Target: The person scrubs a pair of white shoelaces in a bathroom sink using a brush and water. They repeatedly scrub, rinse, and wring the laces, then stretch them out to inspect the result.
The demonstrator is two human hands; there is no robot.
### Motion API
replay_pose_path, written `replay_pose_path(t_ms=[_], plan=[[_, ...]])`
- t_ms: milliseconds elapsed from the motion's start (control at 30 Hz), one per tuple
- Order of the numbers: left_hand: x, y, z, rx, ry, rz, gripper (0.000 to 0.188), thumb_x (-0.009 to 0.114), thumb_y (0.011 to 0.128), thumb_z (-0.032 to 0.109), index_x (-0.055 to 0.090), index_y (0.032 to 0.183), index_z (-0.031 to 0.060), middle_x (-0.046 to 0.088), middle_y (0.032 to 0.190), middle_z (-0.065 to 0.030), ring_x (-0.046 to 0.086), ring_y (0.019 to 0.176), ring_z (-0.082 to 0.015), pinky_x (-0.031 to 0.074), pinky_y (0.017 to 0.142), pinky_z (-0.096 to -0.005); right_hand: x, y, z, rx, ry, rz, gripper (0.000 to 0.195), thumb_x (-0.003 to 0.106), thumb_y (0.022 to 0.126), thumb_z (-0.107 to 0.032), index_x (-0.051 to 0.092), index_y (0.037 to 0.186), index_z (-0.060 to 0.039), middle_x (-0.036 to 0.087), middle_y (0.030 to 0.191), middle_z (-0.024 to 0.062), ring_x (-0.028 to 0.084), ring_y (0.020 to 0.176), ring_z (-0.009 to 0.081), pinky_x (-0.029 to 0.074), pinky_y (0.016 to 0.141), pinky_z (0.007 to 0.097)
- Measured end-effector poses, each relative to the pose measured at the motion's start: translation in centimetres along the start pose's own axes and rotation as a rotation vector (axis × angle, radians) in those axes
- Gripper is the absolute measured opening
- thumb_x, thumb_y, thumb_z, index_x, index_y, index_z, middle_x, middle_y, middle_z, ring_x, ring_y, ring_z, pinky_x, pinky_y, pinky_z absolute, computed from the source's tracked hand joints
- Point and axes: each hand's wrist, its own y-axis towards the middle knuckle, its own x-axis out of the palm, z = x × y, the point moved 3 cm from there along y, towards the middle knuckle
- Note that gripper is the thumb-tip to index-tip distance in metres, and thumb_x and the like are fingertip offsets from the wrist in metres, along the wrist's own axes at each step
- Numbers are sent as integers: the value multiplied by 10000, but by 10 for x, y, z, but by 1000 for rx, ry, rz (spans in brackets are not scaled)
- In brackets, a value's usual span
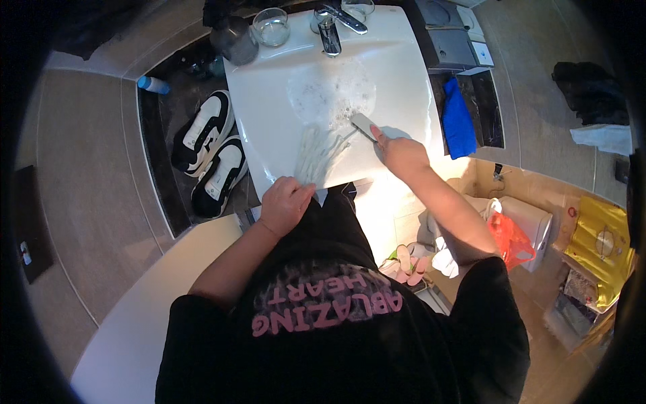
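Observation:
Before me is a white washbasin (404, 86) with soapy, bubbly water (330, 96) in its bowl. White laces (318, 151) lie in a loose wet bundle across the basin's front slope. At the front rim, my left hand (287, 202) has its fingers closed over the lower end of the bundle. My right hand (401, 151) grips a small pale brush (363, 125), my index finger stretched along its back. The brush is just right of the laces, by the foam; its underside is hidden. Whether it touches the laces, I cannot tell.
A chrome faucet (330, 38) rises at the back, with a glass cup (271, 28) and a dark bottle (236, 43) to its left. Black-and-white sneakers (219, 177) stand on the left ledge. A blue cloth (458, 121) hangs at right; a red plastic bag (507, 240) is lower right.

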Motion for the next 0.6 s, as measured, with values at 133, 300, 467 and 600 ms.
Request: replay_pose_path(t_ms=[133, 300, 467, 600], plan=[[0, -1, 1, 35, -12, 71, 192, 789, 778, 122, 743, 964, 131, 588, 846, -47, 604, 798, -273, 509, 664, -384, -10, -32, -46, -237, 67, 83, 734, 536, 876, -82, 352, 1572, -225, 695, 775, 155, 701, 711, 341, 563, 599, 462], [-2, 0, -3, 23, -73, 27, 202, 782, 771, 92, 741, 966, 124, 616, 889, -42, 631, 840, -272, 529, 713, -384, 10, -35, -61, -282, 10, 64, 723, 562, 859, -86, 401, 1554, -201, 705, 750, 160, 698, 627, 307, 545, 531, 449], [-5, 0, -5, 49, -84, 25, 195, 780, 764, 70, 734, 950, 110, 631, 904, -43, 639, 844, -273, 531, 723, -382, -8, -6, -26, -128, 15, 45, 761, 552, 864, -75, 339, 1579, -224, 714, 811, 146, 707, 691, 316, 567, 592, 446], [1, -10, -5, 59, -108, 87, 180, 782, 761, 60, 736, 929, 106, 641, 911, -46, 645, 846, -272, 531, 728, -381, -11, -39, -95, -362, 73, 39, 761, 579, 835, -98, 382, 1560, -221, 714, 818, 161, 707, 702, 339, 567, 608, 451]])
